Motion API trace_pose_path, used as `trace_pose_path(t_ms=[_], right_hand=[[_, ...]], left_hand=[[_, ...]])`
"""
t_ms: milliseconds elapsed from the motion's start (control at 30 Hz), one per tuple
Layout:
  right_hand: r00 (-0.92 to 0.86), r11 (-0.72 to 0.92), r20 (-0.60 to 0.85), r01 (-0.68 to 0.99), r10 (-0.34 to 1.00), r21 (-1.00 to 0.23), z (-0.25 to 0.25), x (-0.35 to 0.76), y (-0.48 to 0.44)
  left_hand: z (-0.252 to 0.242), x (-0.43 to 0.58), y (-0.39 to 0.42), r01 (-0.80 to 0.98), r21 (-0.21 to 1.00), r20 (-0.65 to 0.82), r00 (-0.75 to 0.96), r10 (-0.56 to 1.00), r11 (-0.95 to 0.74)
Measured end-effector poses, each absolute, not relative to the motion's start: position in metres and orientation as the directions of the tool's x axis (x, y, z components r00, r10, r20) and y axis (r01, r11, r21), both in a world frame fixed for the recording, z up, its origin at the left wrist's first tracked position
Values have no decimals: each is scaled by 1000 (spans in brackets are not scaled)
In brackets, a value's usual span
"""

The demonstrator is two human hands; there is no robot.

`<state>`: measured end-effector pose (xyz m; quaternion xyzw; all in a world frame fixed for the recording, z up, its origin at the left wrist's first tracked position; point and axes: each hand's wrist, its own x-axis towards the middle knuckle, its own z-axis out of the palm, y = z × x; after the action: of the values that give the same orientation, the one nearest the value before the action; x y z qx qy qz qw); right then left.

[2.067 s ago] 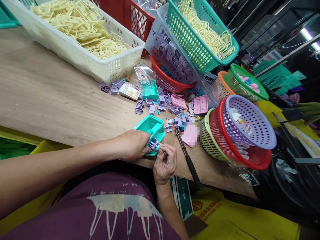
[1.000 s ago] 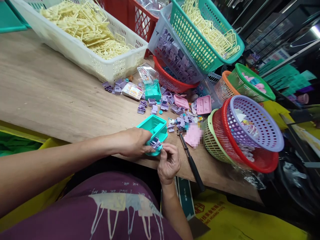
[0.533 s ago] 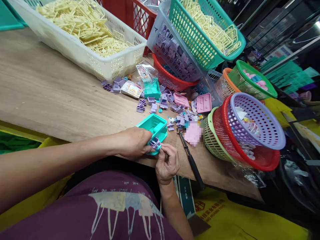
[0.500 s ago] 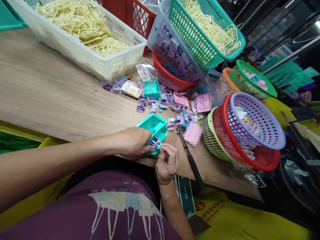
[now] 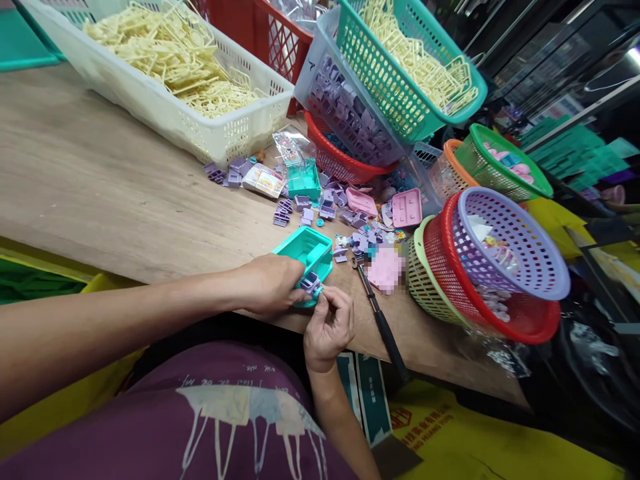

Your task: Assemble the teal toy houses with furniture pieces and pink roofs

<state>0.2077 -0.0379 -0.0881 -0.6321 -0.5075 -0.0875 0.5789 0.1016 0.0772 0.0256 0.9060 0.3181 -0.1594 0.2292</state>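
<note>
While the left hand stays clenched around the near wall of the teal box, the right hand has slid a touch toward seven o'clock. Its fingertips now pinch the small purple piece seated on the box's near corner. Both grips are closed: the left grasps the box, and the right nips the purple piece between thumb and forefinger. Box and piece sit at the near edge of the worktop, at six o'clock in the scene, and have barely moved over the last two seconds. By my reading, the piece is still being worked at that corner, not let go. A black-handled tool lies at three o'clock, just beside the hands. Loose purple parts lie scattered at twelve o'clock, and nested round baskets stand at two o'clock.
</note>
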Motion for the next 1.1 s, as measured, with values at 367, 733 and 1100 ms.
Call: trace_pose_path(t_ms=[367, 733, 1100], right_hand=[[437, 187, 739, 783, 512, -593, -80, 204, -24], [274, 261, 758, 824, 592, -502, -74, 217, -21], [399, -5, 438, 744, 805, -668, -51, 247, -15]], left_hand=[[15, 90, 89, 633, 429, -377, 774, 509, -644], [12, 85, 97, 621, 553, -383, 781, 492, -555], [7, 65, 114, 502, 810, -358, 833, 422, -303]])
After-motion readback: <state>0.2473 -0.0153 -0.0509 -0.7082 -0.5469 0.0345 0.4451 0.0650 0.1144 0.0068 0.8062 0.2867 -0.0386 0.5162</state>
